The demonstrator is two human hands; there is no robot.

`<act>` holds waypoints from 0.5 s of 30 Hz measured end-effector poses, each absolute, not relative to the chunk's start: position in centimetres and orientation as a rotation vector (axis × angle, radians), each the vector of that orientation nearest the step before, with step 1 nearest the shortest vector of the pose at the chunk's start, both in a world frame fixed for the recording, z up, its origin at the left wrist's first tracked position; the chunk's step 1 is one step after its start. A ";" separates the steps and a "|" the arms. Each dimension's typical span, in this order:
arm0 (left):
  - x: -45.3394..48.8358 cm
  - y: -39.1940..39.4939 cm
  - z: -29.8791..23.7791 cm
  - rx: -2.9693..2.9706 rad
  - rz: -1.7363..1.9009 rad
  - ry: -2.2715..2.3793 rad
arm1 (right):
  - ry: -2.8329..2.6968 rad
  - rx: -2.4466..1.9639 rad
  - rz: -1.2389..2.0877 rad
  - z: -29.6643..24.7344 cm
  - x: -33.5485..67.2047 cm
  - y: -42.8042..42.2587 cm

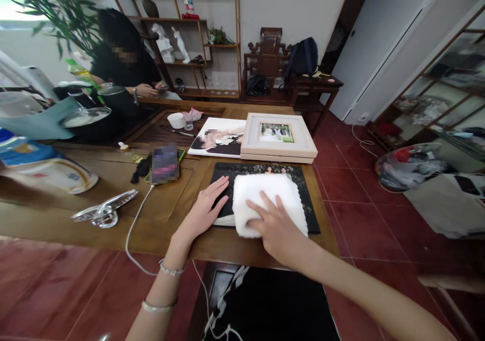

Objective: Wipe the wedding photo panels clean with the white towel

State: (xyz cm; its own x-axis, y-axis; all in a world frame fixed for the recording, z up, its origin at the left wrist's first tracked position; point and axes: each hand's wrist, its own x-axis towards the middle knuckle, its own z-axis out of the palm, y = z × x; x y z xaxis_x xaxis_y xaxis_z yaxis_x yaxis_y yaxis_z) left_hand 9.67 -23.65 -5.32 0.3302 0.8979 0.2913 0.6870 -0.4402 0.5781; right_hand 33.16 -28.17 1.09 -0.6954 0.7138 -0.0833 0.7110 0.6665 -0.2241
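Note:
A dark photo panel [312, 214] with small figures near its top lies flat at the table's front edge. On top of it rests a folded, fluffy white cloth [273, 187], covering most of the picture. My right hand [275, 225] presses down on this cloth, its fingers bent into the pile and gripping it. My left hand [210, 204] lies flat along the panel's left edge, fingers stretched out and holding nothing. Just behind the panel are a framed photo [299, 146] in a pale frame and a white-edged portrait print [215, 139] beside it.
The wooden table [182, 209] carries a phone [165, 164] with a white cable [131, 230], a silver metal clip-like object [106, 209], a large bottle [41, 164] and a white cup [176, 120]. A seated person [125, 63] holds a phone across the table.

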 end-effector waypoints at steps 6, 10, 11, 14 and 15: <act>9.7 -23.5 -5.4 2.229 0.875 1.370 | -2.831 -1.300 0.263 1.0 31.0 -21.9; 9.6 -23.4 -5.5 2.239 0.852 1.376 | -2.836 -1.326 0.234 1.0 30.6 -20.7; 9.6 -23.4 -5.6 2.241 0.847 1.378 | -2.842 -1.327 0.221 0.9 30.7 -21.0; 9.5 -23.5 -5.6 2.244 0.839 1.384 | -2.844 -1.299 0.187 0.8 31.1 -23.5; 9.6 -23.5 -5.6 2.244 0.836 1.386 | -2.845 -1.279 0.187 0.8 31.2 -24.6</act>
State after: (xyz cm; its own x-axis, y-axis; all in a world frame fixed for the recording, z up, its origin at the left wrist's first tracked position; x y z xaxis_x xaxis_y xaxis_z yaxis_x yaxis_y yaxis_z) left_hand 9.55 -23.50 -5.63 0.3390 0.8951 0.2897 0.6739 -0.4459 0.5891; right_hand 31.24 -24.61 0.85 -0.6647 0.7464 -0.0336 0.7443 0.6577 -0.1160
